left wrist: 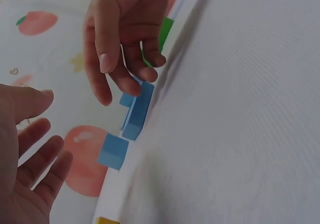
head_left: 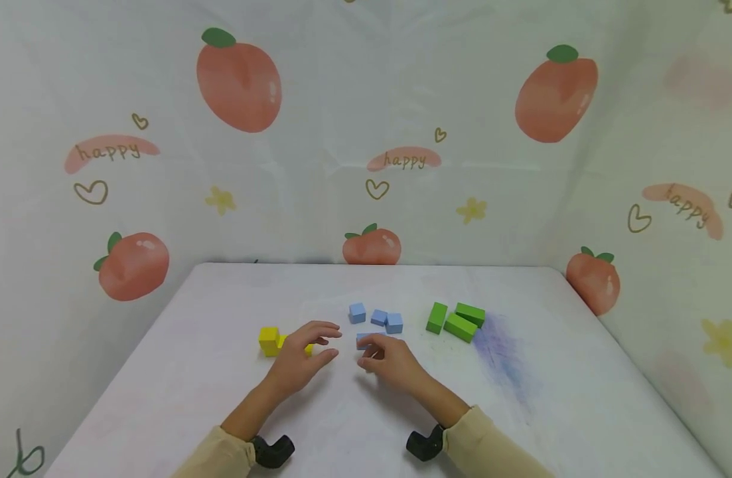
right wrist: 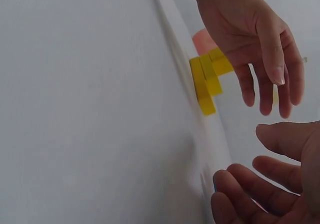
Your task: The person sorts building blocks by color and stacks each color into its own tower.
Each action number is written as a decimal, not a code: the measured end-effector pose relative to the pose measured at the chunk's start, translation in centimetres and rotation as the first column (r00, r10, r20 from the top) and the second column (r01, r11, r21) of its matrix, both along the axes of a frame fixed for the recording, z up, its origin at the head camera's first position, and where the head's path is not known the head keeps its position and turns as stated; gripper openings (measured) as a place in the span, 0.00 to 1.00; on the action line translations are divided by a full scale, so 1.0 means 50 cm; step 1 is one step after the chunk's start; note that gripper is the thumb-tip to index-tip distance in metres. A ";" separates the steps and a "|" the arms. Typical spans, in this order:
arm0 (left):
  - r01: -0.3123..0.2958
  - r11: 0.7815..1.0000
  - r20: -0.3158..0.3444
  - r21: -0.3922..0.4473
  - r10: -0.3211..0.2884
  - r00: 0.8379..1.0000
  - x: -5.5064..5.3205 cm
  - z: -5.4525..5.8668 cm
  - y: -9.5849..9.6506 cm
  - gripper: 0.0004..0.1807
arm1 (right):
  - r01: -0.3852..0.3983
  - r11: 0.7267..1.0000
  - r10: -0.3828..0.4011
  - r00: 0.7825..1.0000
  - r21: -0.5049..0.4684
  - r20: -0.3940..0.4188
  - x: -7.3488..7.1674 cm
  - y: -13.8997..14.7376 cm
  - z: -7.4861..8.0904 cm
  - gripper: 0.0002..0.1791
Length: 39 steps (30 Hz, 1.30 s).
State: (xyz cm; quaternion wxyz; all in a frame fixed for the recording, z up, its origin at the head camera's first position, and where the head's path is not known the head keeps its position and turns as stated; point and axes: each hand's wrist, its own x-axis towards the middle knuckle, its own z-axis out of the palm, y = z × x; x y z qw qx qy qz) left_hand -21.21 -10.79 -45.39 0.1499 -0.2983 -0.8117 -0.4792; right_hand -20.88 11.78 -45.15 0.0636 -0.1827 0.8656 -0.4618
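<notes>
Surface (head_left: 581,398): white, with a bluish-purple smudge (head_left: 503,362) on its right part.
Left hand (head_left: 300,358): fingers loosely stretched and thumb held apart, gripping nothing; from the head view it covers part of the yellow blocks (head_left: 269,341).
Right hand (head_left: 395,362): fingers softly bent and spaced, pinching nothing; its fingertips overlap the long blue block (head_left: 362,341) in the head view, but whether they touch it I cannot tell.
Between the hands: a gap, with the thumbs and fingers of each turned toward the other.
Yellow group: at the left of the blocks, partly hidden; the right wrist view shows at least three pieces side by side in a stepped cluster.
Blue group: in the middle, the long piece nearest the person, and behind it three small blue blocks (head_left: 357,313), the left one apart from the other two, which sit close together.
Green group: three green blocks (head_left: 437,318) to the right of the blue ones, lying at different angles near each other.
Wrists: a black wrist piece (head_left: 274,451) on each, below beige sleeves (head_left: 222,455).
Backdrop (head_left: 318,166): pale cloth printed with peaches, hearts, yellow flowers and "happy".
</notes>
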 end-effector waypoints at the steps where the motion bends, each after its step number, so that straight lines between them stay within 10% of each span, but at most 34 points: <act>1: -0.003 1.000 0.018 -0.004 0.003 1.000 -0.002 -0.002 0.005 0.16 | 0.015 1.000 -0.015 1.000 0.004 0.004 -0.001 0.006 0.000 0.17; 16: -0.069 0.991 0.229 -0.114 0.094 0.969 -0.035 0.000 0.076 0.19 | 0.223 0.975 -0.223 0.968 -0.013 -0.117 -0.028 0.051 -0.006 0.15; 39: -0.105 0.965 0.369 -0.239 0.190 0.910 -0.075 -0.019 0.106 0.19 | 0.199 0.979 -0.199 0.980 0.049 -0.019 -0.072 0.060 -0.025 0.20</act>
